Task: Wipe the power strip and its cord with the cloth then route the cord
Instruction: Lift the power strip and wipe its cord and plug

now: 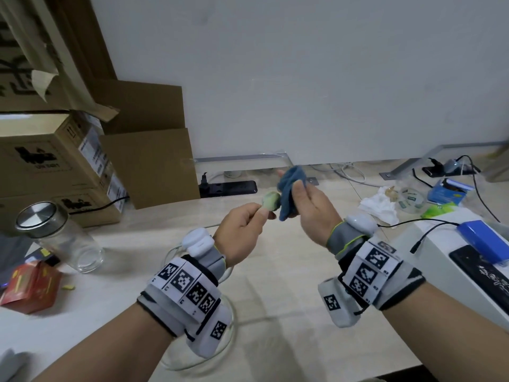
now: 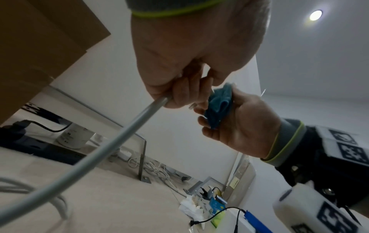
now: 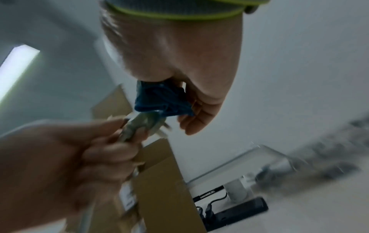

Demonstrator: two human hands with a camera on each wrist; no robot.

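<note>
My left hand pinches the pale plug at the end of a grey-white cord, raised above the table. My right hand grips a bunched blue cloth and holds it against the plug. In the left wrist view the cord runs down from the left fingers to loose loops on the tabletop, and the cloth sits in the right palm. Blurred in the right wrist view, the cloth touches the plug. The cord's loops lie under my left wrist. A black power strip lies by the wall.
Cardboard boxes stack at the left. A glass jar and a red packet stand in front of them. At the right are crumpled tissue, small packages, and a white box carrying a blue block and cables.
</note>
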